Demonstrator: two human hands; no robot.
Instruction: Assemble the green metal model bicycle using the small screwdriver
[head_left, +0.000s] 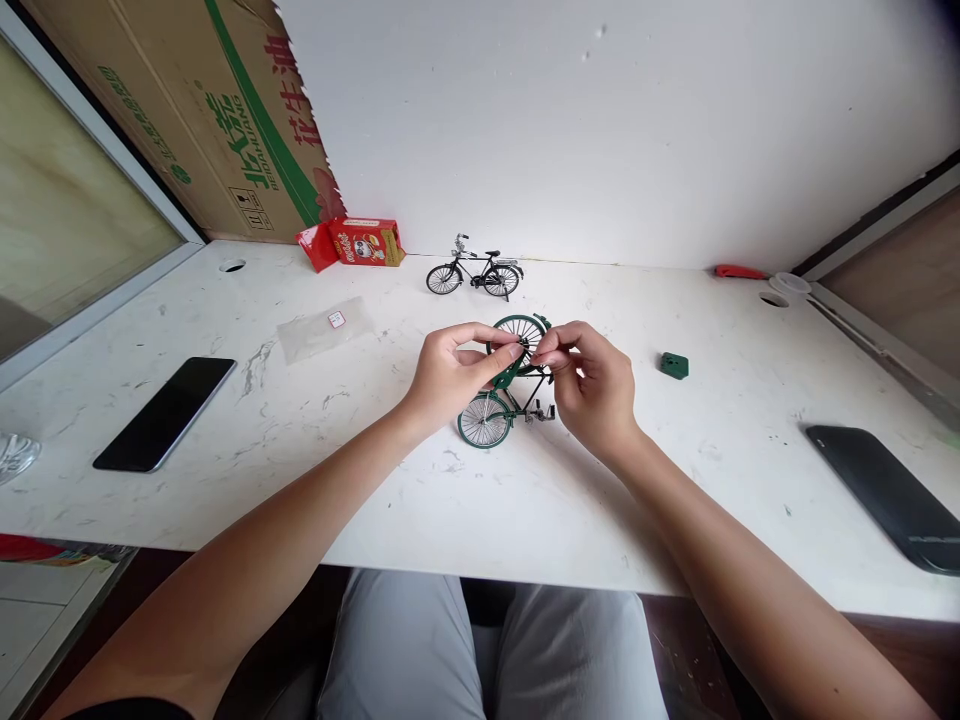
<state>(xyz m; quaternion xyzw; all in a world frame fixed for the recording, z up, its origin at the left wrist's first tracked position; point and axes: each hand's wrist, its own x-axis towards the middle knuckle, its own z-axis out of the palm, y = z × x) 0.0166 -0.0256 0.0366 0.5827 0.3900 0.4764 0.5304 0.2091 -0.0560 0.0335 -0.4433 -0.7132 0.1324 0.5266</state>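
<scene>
A small green model bicycle (495, 405) is held above the middle of the white marble-pattern table (525, 500). It is tilted, one wheel down near the table and the other wheel (520, 332) raised. My left hand (454, 375) grips the frame and the raised wheel from the left, fingers curled round it. From the right, my right hand (592, 385) pinches at the hub of the raised wheel with thumb and forefinger. A small green part (674, 365) lies on the table to the right of my right hand.
A black model bicycle (475, 272) stands at the back by the wall. A red carton (360, 242) and a cardboard box (217, 110) are back left. A clear bag (324, 328) and a black phone (166, 412) lie left; a dark case (889, 495) lies right.
</scene>
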